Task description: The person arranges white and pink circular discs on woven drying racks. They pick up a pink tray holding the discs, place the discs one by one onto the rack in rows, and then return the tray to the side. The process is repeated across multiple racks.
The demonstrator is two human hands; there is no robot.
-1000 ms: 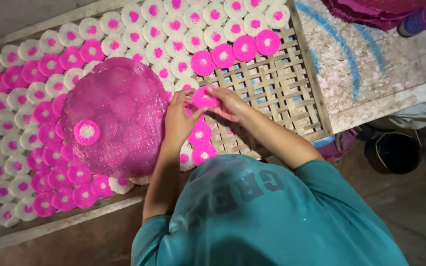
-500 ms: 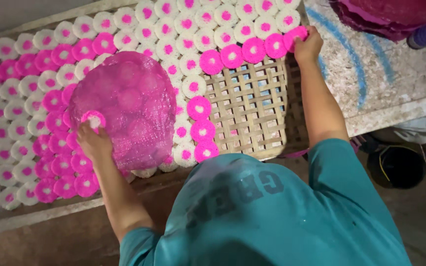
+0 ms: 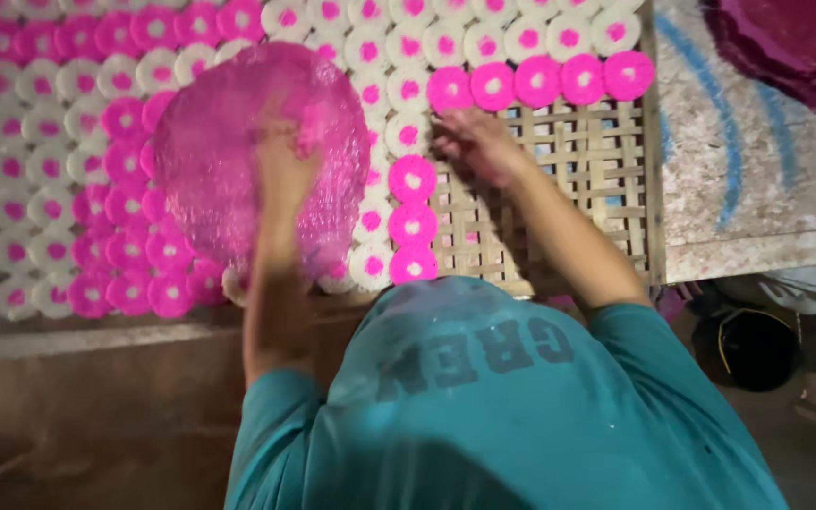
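Pink net bag (image 3: 238,142) under the left hand (image 3: 285,165), grip clenched on it; right hand (image 3: 474,146) over the bamboo tray (image 3: 559,189), grip unclear.

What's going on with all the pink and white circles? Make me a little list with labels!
Left hand: left hand rests on the big pink disc
Right hand: right hand over the woven tray, beside a pink round
Big pink disc: lies on top of the rows of small rounds
Small rounds: pink and white, laid in rows; row of pink ones along the bare weave
Tray: right part still bare
Blur: hands blurred, grip unclear
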